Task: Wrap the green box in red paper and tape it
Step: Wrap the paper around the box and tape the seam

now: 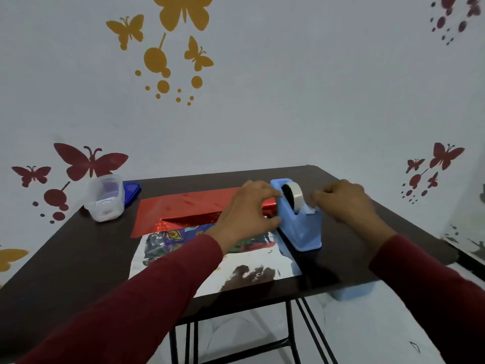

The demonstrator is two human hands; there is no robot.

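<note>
Head view: the left hand [249, 206] lies over the right end of the red paper [189, 206], fingers curled down, its fingertips and thumb touching the left side of the blue dispenser [299, 222]; whether it grips the dispenser or only steadies it, I cannot tell. The right hand [343, 200] sits just right of the dispenser, fingers bent, pinching the loose end of tape [311, 206] near the cutter. The white tape roll [295, 197] stands upright in the dispenser. The red paper is folded over into a long packet across the middle of the dark table [78, 253]; the green box does not show, so I cannot tell if it lies inside. A silvery sheet [183, 261] with a coloured print lies under the paper, reaching the near table edge. At the far left stand a clear tub [105, 198] and a blue lid [132, 191] beside it. A small label in the tub is too blurred to read.
</note>
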